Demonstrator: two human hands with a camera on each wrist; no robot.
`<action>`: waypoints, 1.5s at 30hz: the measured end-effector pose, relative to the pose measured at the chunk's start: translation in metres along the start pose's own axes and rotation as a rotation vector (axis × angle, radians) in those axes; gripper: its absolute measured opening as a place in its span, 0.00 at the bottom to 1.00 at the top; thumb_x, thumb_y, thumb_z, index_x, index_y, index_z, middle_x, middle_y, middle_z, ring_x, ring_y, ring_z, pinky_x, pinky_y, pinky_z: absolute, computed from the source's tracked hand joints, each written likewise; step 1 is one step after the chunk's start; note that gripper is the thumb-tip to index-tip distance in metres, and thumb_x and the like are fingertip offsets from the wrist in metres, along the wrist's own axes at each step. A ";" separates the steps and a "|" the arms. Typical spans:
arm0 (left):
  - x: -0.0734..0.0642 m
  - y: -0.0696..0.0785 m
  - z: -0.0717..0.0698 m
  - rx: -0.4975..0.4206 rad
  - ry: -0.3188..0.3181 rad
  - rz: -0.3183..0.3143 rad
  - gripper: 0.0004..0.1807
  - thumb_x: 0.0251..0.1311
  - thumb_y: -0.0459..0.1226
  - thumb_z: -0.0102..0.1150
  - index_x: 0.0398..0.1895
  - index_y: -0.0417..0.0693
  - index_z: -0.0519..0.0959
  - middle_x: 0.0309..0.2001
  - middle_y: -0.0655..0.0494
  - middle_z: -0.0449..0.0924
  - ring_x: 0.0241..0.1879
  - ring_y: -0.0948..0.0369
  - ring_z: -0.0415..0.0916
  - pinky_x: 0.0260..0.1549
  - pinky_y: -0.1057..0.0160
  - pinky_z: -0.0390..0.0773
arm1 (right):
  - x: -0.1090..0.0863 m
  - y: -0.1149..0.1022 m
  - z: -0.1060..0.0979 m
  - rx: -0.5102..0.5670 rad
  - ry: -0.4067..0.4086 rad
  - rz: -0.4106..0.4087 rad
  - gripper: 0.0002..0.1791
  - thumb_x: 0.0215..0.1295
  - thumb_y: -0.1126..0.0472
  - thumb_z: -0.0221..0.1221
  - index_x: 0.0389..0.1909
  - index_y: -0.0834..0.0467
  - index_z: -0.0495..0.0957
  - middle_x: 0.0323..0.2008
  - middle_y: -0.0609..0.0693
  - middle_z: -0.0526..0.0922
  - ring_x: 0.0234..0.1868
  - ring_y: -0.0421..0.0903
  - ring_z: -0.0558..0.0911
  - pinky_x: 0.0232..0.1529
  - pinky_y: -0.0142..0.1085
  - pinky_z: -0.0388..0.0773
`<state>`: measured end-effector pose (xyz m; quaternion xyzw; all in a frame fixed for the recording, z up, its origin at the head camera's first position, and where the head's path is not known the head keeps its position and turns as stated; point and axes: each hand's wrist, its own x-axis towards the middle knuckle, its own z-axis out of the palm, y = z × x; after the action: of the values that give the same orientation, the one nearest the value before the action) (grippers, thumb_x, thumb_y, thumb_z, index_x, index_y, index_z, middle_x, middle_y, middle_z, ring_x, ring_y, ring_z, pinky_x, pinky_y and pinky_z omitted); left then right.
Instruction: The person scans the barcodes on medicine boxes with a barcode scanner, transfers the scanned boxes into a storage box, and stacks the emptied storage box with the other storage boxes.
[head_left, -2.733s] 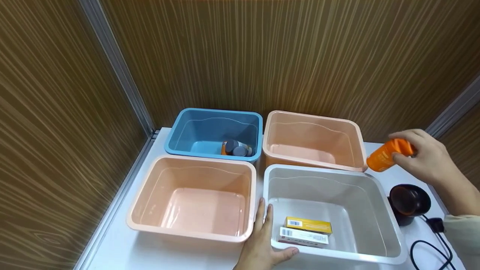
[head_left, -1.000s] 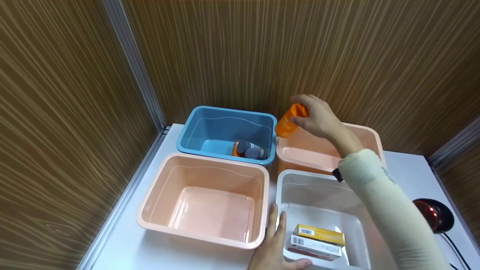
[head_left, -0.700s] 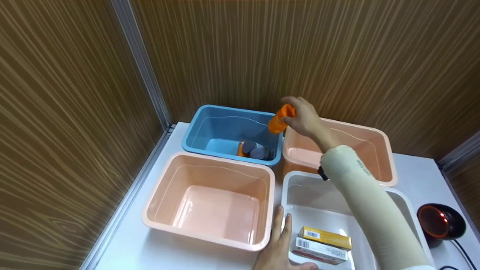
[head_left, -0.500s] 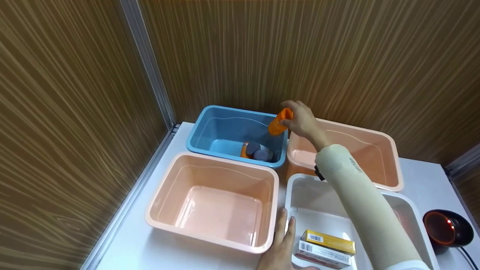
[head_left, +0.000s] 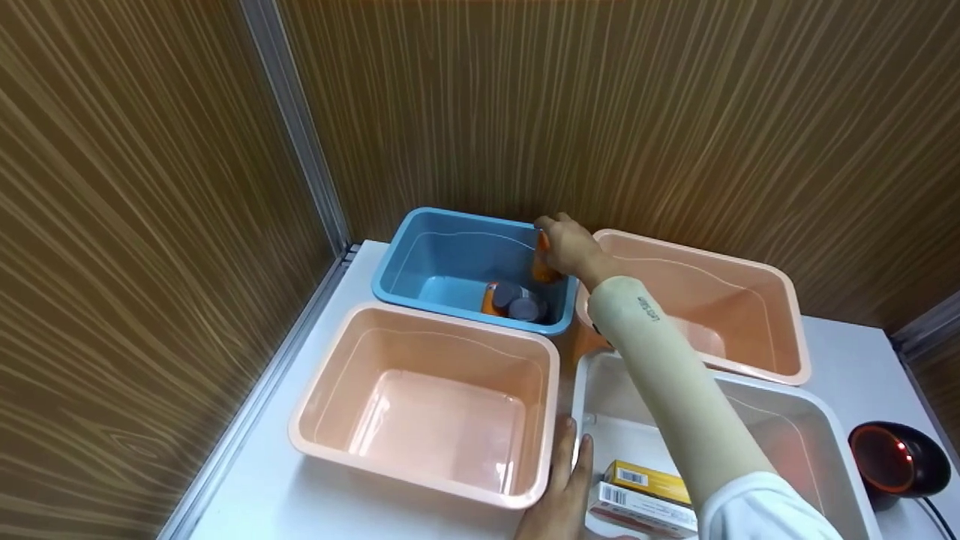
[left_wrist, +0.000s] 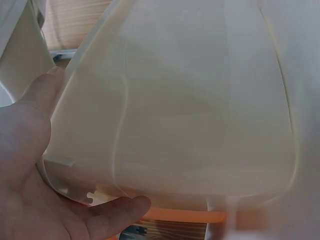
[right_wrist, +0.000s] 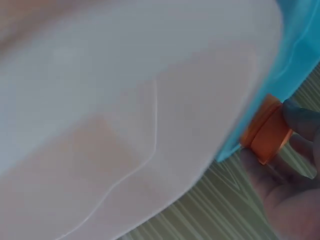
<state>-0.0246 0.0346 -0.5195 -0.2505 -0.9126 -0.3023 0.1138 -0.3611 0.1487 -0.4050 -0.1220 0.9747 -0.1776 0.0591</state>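
Observation:
My right hand (head_left: 571,246) grips an orange bottle (head_left: 544,261) by its cap end. It holds the bottle just inside the right wall of the blue bin (head_left: 450,309), partly below the rim. In the right wrist view, thumb and fingers curl round the orange cap (right_wrist: 272,132). Dark-capped bottles (head_left: 507,295) lie at the bottom of the same bin. My left hand (head_left: 559,491) rests at the near left corner of the white bin (head_left: 829,431), straight fingers along its outside. Inside that bin are a yellow box (head_left: 649,481) and a white box (head_left: 643,510).
One peach bin (head_left: 435,427) stands at the front left, another peach bin (head_left: 757,315) at the back right beside the blue one. A black round device (head_left: 896,457) with a red glow and a cable sits at the far right. Wood-grain walls (head_left: 600,112) enclose the table.
My right hand has carried the orange bottle from the right side, across the back peach bin, and lowered it into the blue bin. The left hand stays at the white bin; the view has shifted.

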 end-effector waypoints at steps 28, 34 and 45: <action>0.020 -0.011 -0.005 -0.444 -0.278 -0.245 0.67 0.44 0.67 0.72 0.81 0.46 0.50 0.82 0.56 0.30 0.79 0.49 0.36 0.71 0.55 0.56 | -0.133 0.034 -0.026 -0.016 0.102 -0.389 0.22 0.65 0.67 0.67 0.60 0.63 0.79 0.52 0.61 0.81 0.46 0.56 0.83 0.47 0.49 0.84; 0.022 -0.021 -0.007 -0.433 -0.251 -0.250 0.67 0.44 0.65 0.74 0.81 0.45 0.50 0.82 0.55 0.33 0.78 0.49 0.37 0.71 0.56 0.57 | -0.178 0.053 -0.021 0.020 0.117 -0.401 0.14 0.64 0.66 0.68 0.50 0.63 0.83 0.44 0.54 0.84 0.41 0.50 0.83 0.42 0.45 0.84; 0.026 -0.039 -0.016 -0.462 -0.234 -0.279 0.68 0.43 0.67 0.72 0.82 0.48 0.48 0.82 0.58 0.31 0.79 0.50 0.34 0.72 0.49 0.52 | -0.219 0.081 0.014 -0.048 -0.147 -0.343 0.11 0.62 0.64 0.68 0.45 0.59 0.85 0.36 0.50 0.85 0.32 0.42 0.81 0.33 0.41 0.81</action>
<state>-0.0662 0.0082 -0.5168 -0.1751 -0.8522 -0.4839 -0.0948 -0.1657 0.2745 -0.4313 -0.3006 0.9366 -0.1524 0.0960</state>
